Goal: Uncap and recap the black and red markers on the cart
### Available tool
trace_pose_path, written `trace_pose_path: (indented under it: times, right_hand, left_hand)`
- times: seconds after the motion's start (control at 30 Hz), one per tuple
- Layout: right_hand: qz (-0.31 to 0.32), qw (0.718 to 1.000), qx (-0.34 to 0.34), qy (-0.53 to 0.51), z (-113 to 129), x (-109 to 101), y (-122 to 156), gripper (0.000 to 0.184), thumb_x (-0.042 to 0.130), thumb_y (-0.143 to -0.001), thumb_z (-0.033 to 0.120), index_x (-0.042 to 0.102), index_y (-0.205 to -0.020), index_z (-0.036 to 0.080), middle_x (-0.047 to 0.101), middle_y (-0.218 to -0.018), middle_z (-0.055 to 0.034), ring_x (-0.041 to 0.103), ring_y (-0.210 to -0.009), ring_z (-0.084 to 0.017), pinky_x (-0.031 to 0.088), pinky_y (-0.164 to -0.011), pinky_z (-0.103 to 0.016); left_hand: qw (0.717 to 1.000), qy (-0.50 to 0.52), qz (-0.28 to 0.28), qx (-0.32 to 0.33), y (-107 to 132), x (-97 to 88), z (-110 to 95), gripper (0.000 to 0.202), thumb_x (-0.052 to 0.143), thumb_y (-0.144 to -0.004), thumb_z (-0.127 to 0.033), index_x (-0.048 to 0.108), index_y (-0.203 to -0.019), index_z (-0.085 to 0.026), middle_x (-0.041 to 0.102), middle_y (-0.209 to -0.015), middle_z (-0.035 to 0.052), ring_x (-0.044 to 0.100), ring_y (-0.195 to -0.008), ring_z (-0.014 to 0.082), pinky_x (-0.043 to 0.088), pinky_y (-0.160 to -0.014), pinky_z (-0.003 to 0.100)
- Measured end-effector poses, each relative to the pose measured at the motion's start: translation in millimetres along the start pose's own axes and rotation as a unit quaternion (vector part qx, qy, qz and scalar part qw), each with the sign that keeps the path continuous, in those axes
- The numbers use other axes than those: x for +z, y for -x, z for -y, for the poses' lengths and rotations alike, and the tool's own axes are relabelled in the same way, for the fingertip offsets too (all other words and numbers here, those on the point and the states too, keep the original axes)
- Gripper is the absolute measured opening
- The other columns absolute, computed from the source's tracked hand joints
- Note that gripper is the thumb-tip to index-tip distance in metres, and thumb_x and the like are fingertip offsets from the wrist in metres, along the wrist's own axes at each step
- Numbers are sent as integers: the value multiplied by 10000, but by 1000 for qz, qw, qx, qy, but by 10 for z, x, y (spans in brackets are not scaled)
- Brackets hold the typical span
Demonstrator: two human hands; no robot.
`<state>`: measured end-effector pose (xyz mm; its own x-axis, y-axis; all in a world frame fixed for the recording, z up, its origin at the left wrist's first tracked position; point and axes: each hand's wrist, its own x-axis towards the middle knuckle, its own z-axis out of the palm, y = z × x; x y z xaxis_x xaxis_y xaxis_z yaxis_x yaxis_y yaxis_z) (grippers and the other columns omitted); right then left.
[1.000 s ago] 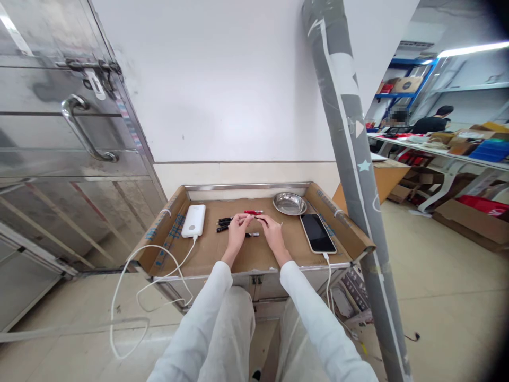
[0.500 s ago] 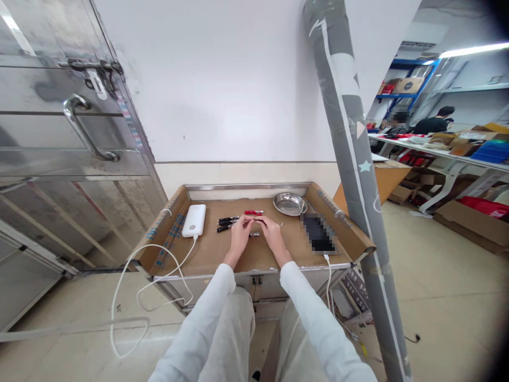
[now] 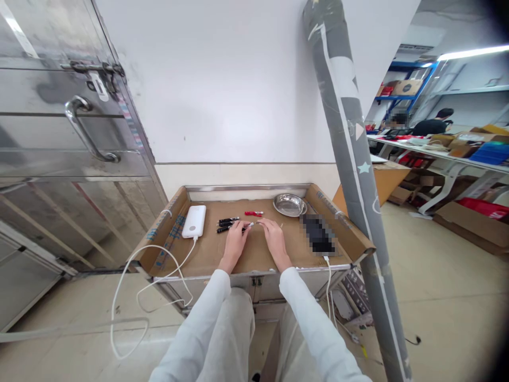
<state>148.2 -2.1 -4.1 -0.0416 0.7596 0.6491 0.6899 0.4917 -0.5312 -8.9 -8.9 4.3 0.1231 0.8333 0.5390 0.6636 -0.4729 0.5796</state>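
My left hand point(image 3: 234, 241) is closed around a slim, pen-like piece whose pale silvery tip point(image 3: 251, 224) sticks out toward the right. My right hand point(image 3: 273, 237) is pinched at the fingertips, with a small dark bit point(image 3: 258, 222) at them, too small to name. A narrow gap separates the two hands, low over the cardboard-lined tabletop point(image 3: 254, 257). Just left of my left hand lie several black pen-shaped pieces point(image 3: 226, 220) with silvery ends. Beyond the hands is a red pen-shaped piece point(image 3: 253, 213), also silver-ended.
A white power bank point(image 3: 194, 221) with a white cable lies at the left. On the right are a round metal dish point(image 3: 290, 205) and a blurred dark phone point(image 3: 318, 235) on a cable. A tall grey wrapped roll point(image 3: 350, 132) leans beside the table. Two people sit in the background.
My hands, together before, have drawn apart, the left one moving left. The silvery tip now shows between them, and the red piece is more fully visible.
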Motion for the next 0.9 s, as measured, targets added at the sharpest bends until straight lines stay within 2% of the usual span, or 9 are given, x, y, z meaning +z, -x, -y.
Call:
trace_pose_path:
  times: [0.2, 0.3, 0.4, 0.47, 0.5, 0.57, 0.67, 0.77, 0.9]
  right_hand:
    - [37, 999, -34, -6, 104, -41, 14, 374, 350, -923, 166, 623, -1172, 225, 646, -1181, -77, 592, -1103, -205, 461, -983, -398]
    - [124, 985, -105, -60, 212, -119, 17, 512, 343, -907, 133, 418, -1388, 292, 507, -1378, -15, 474, -1262, -148, 402, -1061, -346]
    - [139, 983, -110, -46, 253, -176, 29, 580, 367, -889, 132, 319, -1440, 308, 444, -1428, 5, 378, -1331, -149, 365, -1084, -342]
    - [108, 991, -81, -9, 209, -195, 36, 539, 353, -890, 133, 380, -1410, 271, 512, -1356, -36, 417, -1285, -174, 371, -1061, -358]
    - [81, 995, -53, 21, 168, -199, 38, 487, 342, -892, 133, 456, -1355, 232, 569, -1267, -72, 464, -1219, -196, 383, -1032, -372]
    - [16, 994, 28, 103, 64, -199, 38, 362, 348, -886, 140, 615, -1129, 172, 616, -1064, -128, 518, -1060, -248, 396, -952, -417]
    - [-54, 976, 126, 171, -102, -172, 29, 254, 396, -866, 156, 629, -962, 130, 569, -991, -175, 495, -981, -286, 375, -890, -441]
    - [-73, 973, 133, 176, -252, -111, 24, 212, 408, -858, 166, 614, -888, 128, 564, -947, -187, 473, -946, -292, 360, -863, -433]
    - [-63, 982, 98, 146, -409, -40, 41, 300, 335, -846, 85, 624, -845, 166, 585, -827, -141, 475, -876, -264, 357, -847, -408]
  left_hand:
    - [999, 36, -23, 18, 2, 6, -33, 164, 470, -923, -255, 604, -1000, -202, 628, -992, 61, 597, -934, 198, 470, -868, 353]
    - [998, 45, -36, 11, 29, -12, -4, 167, 466, -922, -247, 601, -1009, -199, 635, -1006, 63, 600, -943, 193, 474, -866, 345]
    - [999, 18, -44, -6, 69, -75, 18, 172, 473, -918, -249, 597, -1031, -210, 649, -1027, 61, 603, -950, 198, 469, -870, 349]
    - [997, -43, -54, -28, 104, -122, 23, 158, 491, -907, -243, 603, -1014, -211, 650, -1020, 70, 590, -966, 223, 450, -892, 380]
    - [995, -77, -55, -42, 125, -138, 25, 146, 496, -901, -231, 608, -991, -206, 647, -1002, 77, 580, -970, 238, 440, -900, 400]
    - [988, -133, -48, -68, 163, -146, 35, 136, 485, -894, -200, 608, -951, -192, 629, -967, 94, 557, -969, 260, 427, -899, 430]
    - [979, -174, -36, -96, 191, -96, 69, 166, 429, -901, -158, 582, -963, -164, 583, -991, 120, 529, -963, 265, 434, -873, 440]
    - [975, -195, -42, -94, 154, -27, 112, 180, 400, -896, -122, 547, -999, -134, 538, -1037, 141, 511, -967, 257, 436, -875, 442]
    - [975, -195, -59, -82, 60, 7, 161, 174, 409, -873, -93, 517, -1010, -108, 510, -1028, 150, 505, -968, 257, 441, -883, 447]
